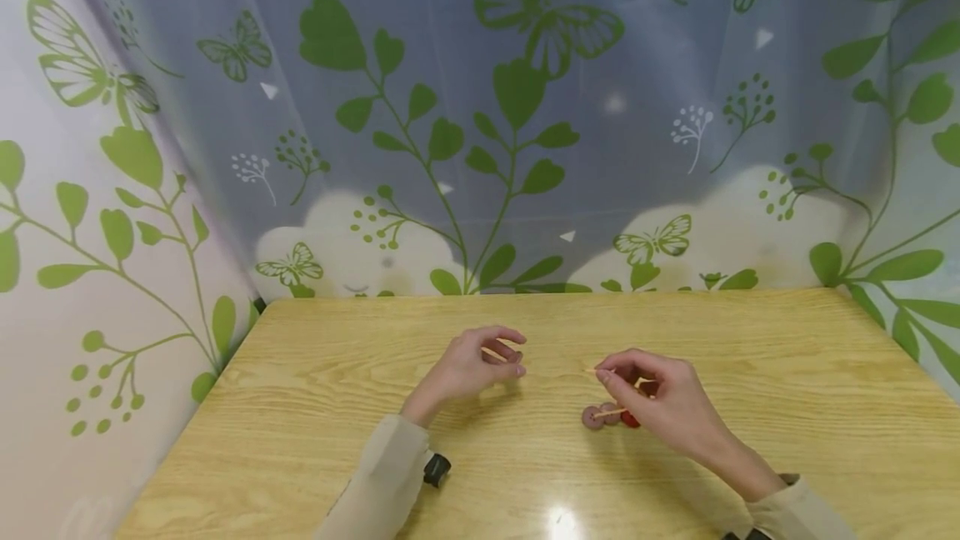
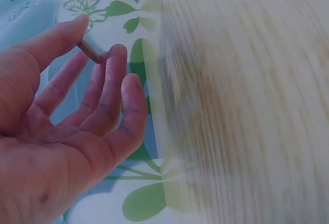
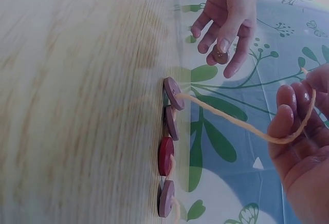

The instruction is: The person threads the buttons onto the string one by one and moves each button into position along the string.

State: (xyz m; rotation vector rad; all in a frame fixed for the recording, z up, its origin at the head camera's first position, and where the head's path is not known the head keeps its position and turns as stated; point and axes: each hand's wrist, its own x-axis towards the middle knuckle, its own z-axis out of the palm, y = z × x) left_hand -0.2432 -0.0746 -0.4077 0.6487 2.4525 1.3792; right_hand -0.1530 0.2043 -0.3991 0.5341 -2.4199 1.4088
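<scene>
My left hand [image 1: 474, 367] pinches a small brown button [image 2: 90, 52] between thumb and a fingertip, its other fingers loosely bent. Holes show in that button's face in the right wrist view. To the right, my right hand [image 1: 671, 402] pinches a pale orange cord [image 3: 229, 117] near its end, and a short tip sticks out past the fingers. The cord runs down through a row of buttons below that hand. In the row are a mauve button [image 3: 173, 93], another mauve button [image 3: 171, 123], a red button [image 3: 165, 156] and a further mauve one [image 3: 166, 198]. My right hand partly hides the row in the head view.
The buttons rest on a wood-grain table [image 1: 300, 407]. A curtain [image 1: 420, 123] printed with leaves and butterflies hangs along the table's far edge and left side. A black device [image 1: 437, 469] is at the left sleeve's cuff.
</scene>
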